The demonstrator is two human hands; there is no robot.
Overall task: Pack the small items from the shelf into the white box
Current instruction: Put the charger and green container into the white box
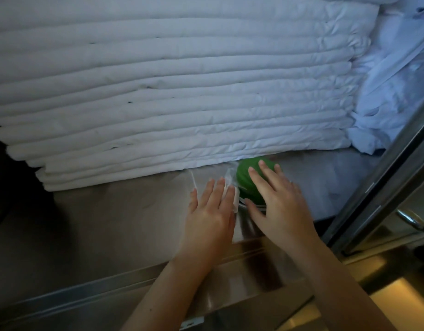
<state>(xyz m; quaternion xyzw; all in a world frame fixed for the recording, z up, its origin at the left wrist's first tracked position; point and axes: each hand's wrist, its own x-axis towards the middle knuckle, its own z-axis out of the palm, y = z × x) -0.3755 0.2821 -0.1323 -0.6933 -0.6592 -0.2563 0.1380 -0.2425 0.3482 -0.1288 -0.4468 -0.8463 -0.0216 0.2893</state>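
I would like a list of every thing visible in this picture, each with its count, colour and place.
folded linen: one tall stack, white, back of the shelf
crumpled cloth: one heap, pale blue-white, right of the stack
green round item: one, green, at the foot of the stack
small white packet: one, white, left of the green item
thin stick: one, white, beyond the left fingertips
metal shelf: one, grey, under everything
metal frame: one, grey, slanting at right
left hand: one, fingers straight, touches the packet
right hand: one, fingers straight, touches the green item
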